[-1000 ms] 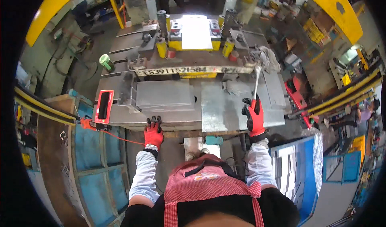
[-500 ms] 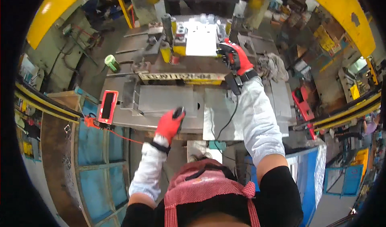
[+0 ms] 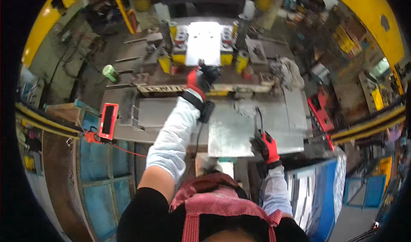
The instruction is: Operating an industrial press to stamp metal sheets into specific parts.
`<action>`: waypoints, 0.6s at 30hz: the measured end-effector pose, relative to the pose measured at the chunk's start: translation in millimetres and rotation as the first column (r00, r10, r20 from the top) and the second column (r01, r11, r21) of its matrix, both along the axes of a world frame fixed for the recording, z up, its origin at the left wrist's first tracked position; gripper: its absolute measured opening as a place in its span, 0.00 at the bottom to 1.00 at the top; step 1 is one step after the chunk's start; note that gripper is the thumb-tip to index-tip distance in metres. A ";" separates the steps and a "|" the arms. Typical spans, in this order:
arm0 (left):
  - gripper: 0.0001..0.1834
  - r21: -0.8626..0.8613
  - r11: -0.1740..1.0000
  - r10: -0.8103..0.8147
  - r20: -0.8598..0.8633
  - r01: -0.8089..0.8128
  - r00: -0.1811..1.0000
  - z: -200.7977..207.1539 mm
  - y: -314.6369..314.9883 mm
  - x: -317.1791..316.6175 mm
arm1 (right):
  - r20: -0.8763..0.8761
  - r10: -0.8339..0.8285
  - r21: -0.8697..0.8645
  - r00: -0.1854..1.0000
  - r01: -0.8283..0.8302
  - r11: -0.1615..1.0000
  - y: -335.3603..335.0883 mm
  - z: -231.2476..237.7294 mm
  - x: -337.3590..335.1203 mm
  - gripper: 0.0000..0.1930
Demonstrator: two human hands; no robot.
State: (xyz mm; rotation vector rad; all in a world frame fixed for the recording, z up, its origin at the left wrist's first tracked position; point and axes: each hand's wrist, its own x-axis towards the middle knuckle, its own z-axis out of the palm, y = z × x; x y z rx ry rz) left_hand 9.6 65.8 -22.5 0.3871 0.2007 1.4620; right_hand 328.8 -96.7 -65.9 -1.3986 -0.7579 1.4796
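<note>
My left hand [image 3: 200, 78], in a red glove with dark palm and fingers, reaches to the near edge of a bright flat sheet [image 3: 203, 40]. The sheet lies in the press tooling. Motion blurs the fingers, so their grip does not show. My right hand [image 3: 266, 147], gloved alike, is closed around a thin dark rod-like tool [image 3: 260, 118] that points away from me. It hovers over the near right part of a grey metal sheet [image 3: 231, 132] on the bench. Black bands with small boxes sit on both wrists.
Yellow posts [image 3: 242, 61] flank the bright sheet. A red-framed phone-like device [image 3: 108, 121] lies on the bench's left, with a green cylinder [image 3: 110, 73] beyond it. Crumpled cloth [image 3: 292, 73] lies right. A blue-panelled frame [image 3: 100, 167] stands near left, and yellow rails cross both sides.
My left hand has moved forward and right to the bright sheet. My right hand has drawn back from beside it to the near right of the bench.
</note>
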 end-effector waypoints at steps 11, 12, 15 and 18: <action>0.26 -0.247 0.938 0.220 -0.112 -0.241 0.969 20.2 64.8 4.0 | 0.024 0.123 0.075 0.992 -0.124 0.989 -4.3 -8.2 28.9 0.20; 0.26 -0.345 0.908 0.259 0.017 -0.237 0.966 21.4 74.5 -1.5 | -0.029 0.115 0.069 0.993 -0.113 0.991 -5.6 -9.8 29.8 0.20; 0.23 -0.326 0.904 0.336 0.141 -0.277 0.931 22.4 88.8 -8.6 | -0.082 0.085 0.063 0.993 -0.080 0.995 -9.7 -13.9 37.8 0.21; 0.22 -0.226 0.902 0.396 0.092 -0.368 0.914 18.2 83.3 -5.2 | -0.143 0.086 0.040 0.986 -0.081 0.996 -23.0 -10.5 41.5 0.21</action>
